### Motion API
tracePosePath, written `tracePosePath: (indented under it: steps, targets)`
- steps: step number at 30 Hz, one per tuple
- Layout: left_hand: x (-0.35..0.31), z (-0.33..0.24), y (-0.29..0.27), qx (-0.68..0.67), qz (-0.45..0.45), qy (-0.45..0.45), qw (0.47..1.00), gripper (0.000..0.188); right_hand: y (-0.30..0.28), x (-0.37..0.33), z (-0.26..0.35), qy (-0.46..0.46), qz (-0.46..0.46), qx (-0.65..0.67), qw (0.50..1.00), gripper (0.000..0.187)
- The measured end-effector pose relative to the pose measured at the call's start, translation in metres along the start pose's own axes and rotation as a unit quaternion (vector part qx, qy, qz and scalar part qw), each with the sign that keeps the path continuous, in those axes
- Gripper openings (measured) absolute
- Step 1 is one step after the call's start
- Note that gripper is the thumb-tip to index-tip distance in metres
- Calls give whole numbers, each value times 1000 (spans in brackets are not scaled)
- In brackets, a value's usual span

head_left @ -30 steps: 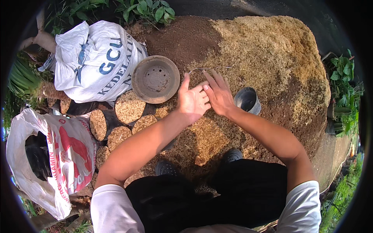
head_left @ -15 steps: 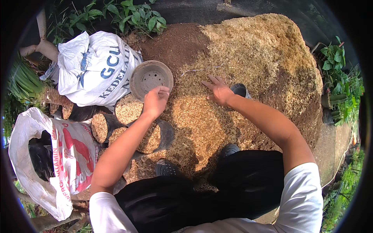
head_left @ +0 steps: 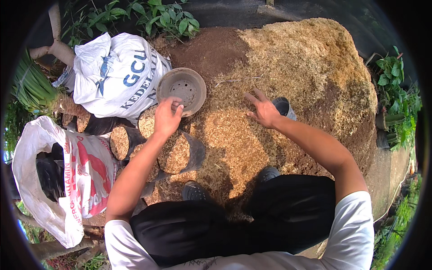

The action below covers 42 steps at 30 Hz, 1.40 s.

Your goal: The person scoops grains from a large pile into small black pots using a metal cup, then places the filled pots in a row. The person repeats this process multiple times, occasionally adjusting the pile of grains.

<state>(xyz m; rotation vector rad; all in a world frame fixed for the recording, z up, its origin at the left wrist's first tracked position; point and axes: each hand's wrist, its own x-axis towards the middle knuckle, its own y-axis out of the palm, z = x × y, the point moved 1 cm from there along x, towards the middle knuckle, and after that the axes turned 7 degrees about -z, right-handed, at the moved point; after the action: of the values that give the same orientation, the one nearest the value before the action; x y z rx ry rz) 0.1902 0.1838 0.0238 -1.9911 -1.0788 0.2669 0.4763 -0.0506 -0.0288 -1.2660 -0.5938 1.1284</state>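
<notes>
My left hand (head_left: 168, 118) is at the near rim of a round grey-brown pot (head_left: 196, 105) with drainage holes in its base. Its fingers are loosely bent with the thumb apart, and I see nothing held in them; contact with the rim is unclear. My right hand (head_left: 265, 110) is open, fingers spread, just above a heap of straw-coloured husks (head_left: 306, 58). Beside its wrist, a black planting bag (head_left: 282, 106) sits in the heap. Several black bags filled with husks (head_left: 174, 155) stand near my left forearm.
A stuffed white sack (head_left: 119, 74) stands behind the filled bags. An open white-and-red sack (head_left: 87, 175) holding black plastic is at the left. Dark soil (head_left: 209, 49) adjoins the husks. Leafy plants (head_left: 164, 18) grow along the back, and more plants (head_left: 391, 74) stand at the right.
My left hand has shifted left along the pot's near rim. My right hand remains spread over the husks. The whole view has shifted slightly.
</notes>
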Motion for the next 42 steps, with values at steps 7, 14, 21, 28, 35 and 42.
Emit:
tracePosePath:
  steps: [7, 14, 21, 28, 35, 42]
  targets:
    - [-29, -61, 14, -81, 168, 179, 966, 25, 61, -26, 15, 2, 132, 37, 991, 89]
    - [-62, -84, 65, -61, 415, 128, 899, 35, 57, -41, -7, 5, 128, 139, 982, 63]
    - [-120, -86, 149, 109, 311, -169, 929, 70, 10, -13, -16, -24, -94, 117, 988, 66]
    - [-150, -61, 173, 85, 366, -104, 921, 87, 35, -20, 9, -57, 55, -16, 997, 65]
    - [-96, -58, 92, -43, 323, 33, 945, 64, 16, -28, 27, -65, -55, 58, 995, 54]
    - [-32, -116, -101, 37, 183, 17, 982, 42, -82, -8, 133, -160, -180, 291, 926, 28]
